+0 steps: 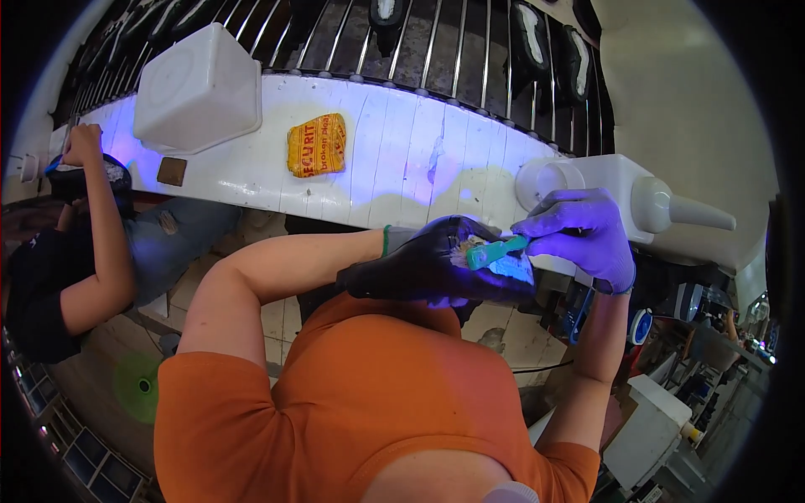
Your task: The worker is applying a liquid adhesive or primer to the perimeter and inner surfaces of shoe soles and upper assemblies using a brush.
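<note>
My left hand, in a black glove, is closed around a small pale piece that glows bluish white under violet light. My right hand, in a purple glove, grips a green-handled tool whose tip lies on that piece, between the two hands. Both hands are held in front of my orange shirt, just below the edge of a white plank bench. What kind of piece it is cannot be made out.
On the bench stand a white plastic tub, a yellow packet and a small brown square. A white lamp-like device sits by my right hand. A barred rack carries dark soles. Another person works at the left.
</note>
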`<move>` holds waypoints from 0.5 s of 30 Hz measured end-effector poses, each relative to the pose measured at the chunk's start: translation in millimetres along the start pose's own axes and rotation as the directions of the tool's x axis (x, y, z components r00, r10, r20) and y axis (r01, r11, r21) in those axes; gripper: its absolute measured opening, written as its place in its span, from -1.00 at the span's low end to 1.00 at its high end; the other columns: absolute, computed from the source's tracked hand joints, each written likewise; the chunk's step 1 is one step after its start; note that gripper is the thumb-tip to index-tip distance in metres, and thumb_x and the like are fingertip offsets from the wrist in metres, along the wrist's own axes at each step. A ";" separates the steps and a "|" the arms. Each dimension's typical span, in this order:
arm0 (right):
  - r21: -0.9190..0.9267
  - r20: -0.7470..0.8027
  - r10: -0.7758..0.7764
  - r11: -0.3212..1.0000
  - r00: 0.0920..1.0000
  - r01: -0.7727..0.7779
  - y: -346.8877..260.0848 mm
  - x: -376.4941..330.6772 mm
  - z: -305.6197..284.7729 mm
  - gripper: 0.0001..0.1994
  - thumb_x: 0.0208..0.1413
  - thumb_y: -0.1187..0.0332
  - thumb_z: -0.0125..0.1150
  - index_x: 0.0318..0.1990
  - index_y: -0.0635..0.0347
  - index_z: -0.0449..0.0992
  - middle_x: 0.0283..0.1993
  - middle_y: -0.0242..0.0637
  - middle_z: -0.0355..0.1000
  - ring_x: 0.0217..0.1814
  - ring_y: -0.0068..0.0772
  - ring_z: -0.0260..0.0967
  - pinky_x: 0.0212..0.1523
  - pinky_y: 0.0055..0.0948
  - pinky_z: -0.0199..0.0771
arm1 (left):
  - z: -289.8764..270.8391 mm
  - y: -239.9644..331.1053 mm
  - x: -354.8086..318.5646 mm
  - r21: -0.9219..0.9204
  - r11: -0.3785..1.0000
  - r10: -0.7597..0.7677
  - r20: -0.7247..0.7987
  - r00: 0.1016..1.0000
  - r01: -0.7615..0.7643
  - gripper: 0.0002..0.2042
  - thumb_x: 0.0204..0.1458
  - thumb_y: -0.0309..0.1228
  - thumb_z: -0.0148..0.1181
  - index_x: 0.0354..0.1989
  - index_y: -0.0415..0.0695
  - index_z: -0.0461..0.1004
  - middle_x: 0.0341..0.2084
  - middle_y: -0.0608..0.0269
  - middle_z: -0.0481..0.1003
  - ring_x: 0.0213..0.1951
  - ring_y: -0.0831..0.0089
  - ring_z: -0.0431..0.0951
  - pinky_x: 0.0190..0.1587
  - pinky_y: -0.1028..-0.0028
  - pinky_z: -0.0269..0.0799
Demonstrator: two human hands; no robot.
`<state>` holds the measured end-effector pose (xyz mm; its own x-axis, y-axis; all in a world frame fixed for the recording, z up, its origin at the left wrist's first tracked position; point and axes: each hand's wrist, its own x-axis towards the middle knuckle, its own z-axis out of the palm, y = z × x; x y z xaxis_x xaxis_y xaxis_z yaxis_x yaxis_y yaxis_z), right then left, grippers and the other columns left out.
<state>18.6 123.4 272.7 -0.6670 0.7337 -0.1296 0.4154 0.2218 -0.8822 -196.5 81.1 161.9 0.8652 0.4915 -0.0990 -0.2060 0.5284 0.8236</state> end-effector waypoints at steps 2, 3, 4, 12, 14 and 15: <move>-0.014 0.023 -0.010 1.000 1.000 0.010 0.3 3.7 -1.8 -0.74 -0.29 0.52 0.46 -0.31 0.26 0.65 -0.43 -0.19 0.55 -0.38 -0.35 0.54 -0.34 -0.46 0.50 | -18.9 -12.7 -1.6 -0.308 0.900 -0.191 0.358 0.914 0.309 -0.58 0.24 -0.13 -0.04 0.01 -0.29 0.38 -0.40 -0.03 0.49 -0.48 0.34 0.55 -0.52 0.45 0.44; -0.028 0.032 -0.006 1.000 0.999 0.007 1.8 1.6 -3.6 -0.74 -0.29 0.52 0.45 -0.31 0.26 0.66 -0.44 -0.19 0.55 -0.38 -0.36 0.54 -0.35 -0.47 0.49 | -10.3 4.5 -4.0 -0.306 0.899 -0.193 0.367 0.910 0.314 -0.58 0.24 -0.13 -0.04 0.01 -0.29 0.38 -0.40 -0.03 0.49 -0.48 0.34 0.55 -0.52 0.45 0.44; -0.030 0.026 0.001 1.000 1.000 0.000 2.7 -0.9 -4.9 -0.74 -0.29 0.52 0.45 -0.31 0.26 0.66 -0.44 -0.19 0.55 -0.38 -0.36 0.54 -0.35 -0.47 0.49 | 0.8 22.4 -7.9 -0.124 0.962 -0.205 0.268 0.941 0.245 -0.61 0.22 -0.17 0.00 0.00 -0.28 0.38 -0.42 -0.01 0.49 -0.49 0.35 0.54 -0.52 0.46 0.43; 0.003 0.081 -0.019 1.000 0.997 0.018 12.8 -17.8 -10.0 -0.75 -0.19 0.48 0.43 -0.25 0.23 0.65 -0.43 -0.24 0.54 -0.41 -0.44 0.49 -0.37 -0.52 0.39 | -18.2 -3.6 -8.5 -0.103 0.940 -0.273 0.343 0.899 0.325 -0.55 0.13 -0.39 0.17 0.19 -0.22 0.29 -0.31 0.06 0.53 -0.39 0.44 0.55 -0.41 0.48 0.46; -0.002 0.030 -0.028 1.000 0.999 0.028 7.6 -22.3 -5.8 -0.75 -0.18 0.49 0.43 -0.25 0.23 0.65 -0.43 -0.24 0.54 -0.41 -0.44 0.49 -0.37 -0.52 0.39 | -19.8 -21.5 1.1 -0.130 0.950 -0.268 0.124 0.956 0.283 -0.57 0.19 -0.34 0.08 0.22 -0.17 0.27 -0.16 0.08 0.53 -0.21 0.45 0.56 -0.22 0.47 0.52; -0.001 -0.009 -0.043 0.999 0.999 0.043 5.0 -21.5 -1.5 -0.76 -0.17 0.49 0.42 -0.25 0.24 0.65 -0.43 -0.23 0.54 -0.41 -0.44 0.49 -0.37 -0.52 0.40 | -18.8 -32.6 7.2 -0.130 0.950 -0.269 0.122 0.955 0.284 -0.57 0.19 -0.34 0.08 0.22 -0.17 0.27 -0.16 0.08 0.53 -0.21 0.45 0.56 -0.22 0.47 0.52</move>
<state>36.1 109.7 271.7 -0.6783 0.7295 -0.0874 0.3872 0.2538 -0.8864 -192.1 80.4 123.8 0.9378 0.2430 -0.2481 -0.0093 0.7317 0.6816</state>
